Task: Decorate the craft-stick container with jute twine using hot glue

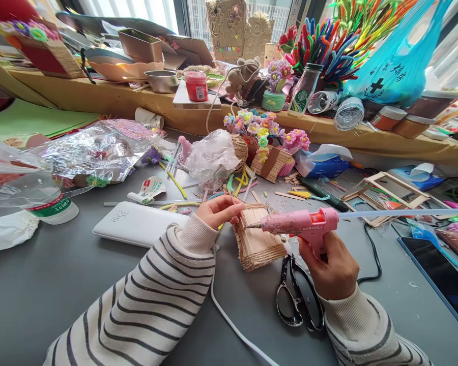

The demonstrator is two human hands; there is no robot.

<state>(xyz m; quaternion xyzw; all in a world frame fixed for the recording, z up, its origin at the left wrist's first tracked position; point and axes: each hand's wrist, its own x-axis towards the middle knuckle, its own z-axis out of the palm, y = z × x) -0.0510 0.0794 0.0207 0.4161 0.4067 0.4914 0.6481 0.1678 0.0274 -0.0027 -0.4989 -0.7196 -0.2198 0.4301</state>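
My right hand [333, 269] is closed round the grip of a pink hot glue gun [303, 224], whose nozzle points left and touches the upper edge of a small basket of wooden sticks edged with twine [256, 239]. A clear glue stick juts from the gun's back towards the right. My left hand [219, 209] pinches the basket's top left edge and steadies it on the grey table [61, 284]. Both sleeves are cream with dark stripes.
Black scissors [299, 297] lie just below the basket. A white power bank [137, 222] sits to the left, a dark tablet [440, 277] at the right edge. A black cord and a white cable cross the table. Pipe-cleaner flowers, wooden sticks, plastic wrap and jars crowd the back.
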